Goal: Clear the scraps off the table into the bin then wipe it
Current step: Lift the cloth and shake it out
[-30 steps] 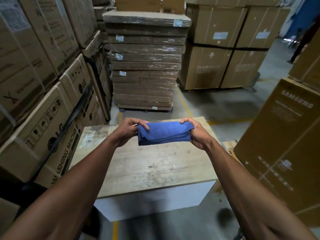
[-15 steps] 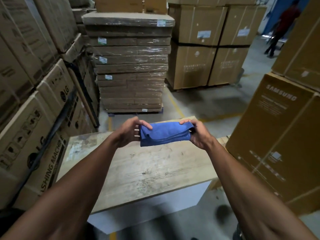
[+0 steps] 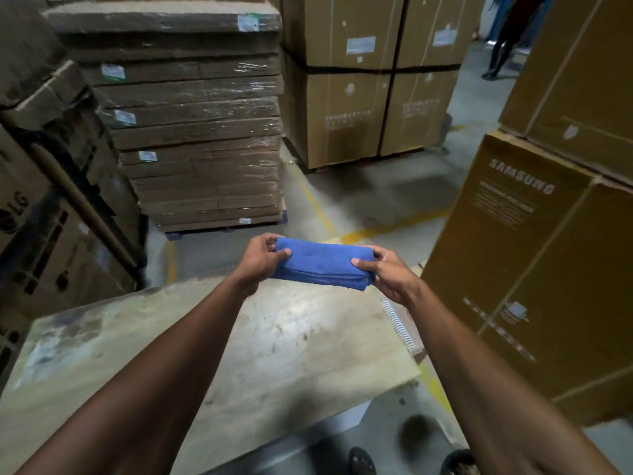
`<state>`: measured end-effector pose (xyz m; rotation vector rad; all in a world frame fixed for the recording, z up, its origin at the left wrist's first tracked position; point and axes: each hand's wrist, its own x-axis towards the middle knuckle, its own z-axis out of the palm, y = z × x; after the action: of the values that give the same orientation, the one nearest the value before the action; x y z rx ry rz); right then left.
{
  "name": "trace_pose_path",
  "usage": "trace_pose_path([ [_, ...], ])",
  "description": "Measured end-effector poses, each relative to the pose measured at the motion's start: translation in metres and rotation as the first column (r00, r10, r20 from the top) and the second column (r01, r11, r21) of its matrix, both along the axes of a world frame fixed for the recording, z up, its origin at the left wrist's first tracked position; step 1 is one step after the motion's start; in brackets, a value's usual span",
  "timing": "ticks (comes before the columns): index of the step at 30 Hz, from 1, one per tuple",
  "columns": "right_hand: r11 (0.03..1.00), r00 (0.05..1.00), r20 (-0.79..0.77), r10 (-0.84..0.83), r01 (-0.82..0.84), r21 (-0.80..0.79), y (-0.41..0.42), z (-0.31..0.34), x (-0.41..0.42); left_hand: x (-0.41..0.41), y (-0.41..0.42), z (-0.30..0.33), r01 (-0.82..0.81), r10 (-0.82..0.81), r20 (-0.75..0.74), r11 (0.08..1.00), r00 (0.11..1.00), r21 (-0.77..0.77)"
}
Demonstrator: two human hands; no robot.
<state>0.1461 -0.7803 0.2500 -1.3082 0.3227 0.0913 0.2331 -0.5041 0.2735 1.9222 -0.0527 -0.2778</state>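
A folded blue cloth (image 3: pixel 322 264) hangs in the air above the far edge of the worn wooden table (image 3: pixel 260 344). My left hand (image 3: pixel 262 260) pinches its left end, thumb on top. At the cloth's right end, my right hand (image 3: pixel 385 272) grips it the same way. The tabletop below shows stains and scuffs but no scraps that I can make out. No bin is in view.
A white spiral binding coil (image 3: pixel 399 325) lies near the table's right edge. LG cartons (image 3: pixel 41 234) stack at the left, a wrapped pallet of flat boxes (image 3: pixel 195 132) behind, Samsung cartons (image 3: pixel 534 262) close on the right. A person (image 3: pixel 507 36) stands far back right.
The cloth has been folded narrower and held lower over the table's far edge. My view has swung left and down, so the table sits lower and tilted in frame.
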Motion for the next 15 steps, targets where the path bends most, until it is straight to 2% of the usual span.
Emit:
trace_pose_path([
  [7,0.982,0.975,-0.128,-0.184,0.188,0.022,-0.125,-0.069,0.047,0.078,-0.142,-0.060,0.026,-0.018,-0.067,0.992,0.998,0.120],
  [10,0.968,0.955,-0.177,-0.239,0.250,0.040,-0.175,-0.108,0.059,0.101,-0.201,-0.085,0.083,-0.073,-0.062,0.980,0.995,0.182],
  [15,0.940,0.909,-0.249,-0.333,0.342,-0.008,-0.220,-0.169,0.064,0.131,-0.268,-0.136,0.168,-0.140,-0.129,0.956,0.982,0.242],
])
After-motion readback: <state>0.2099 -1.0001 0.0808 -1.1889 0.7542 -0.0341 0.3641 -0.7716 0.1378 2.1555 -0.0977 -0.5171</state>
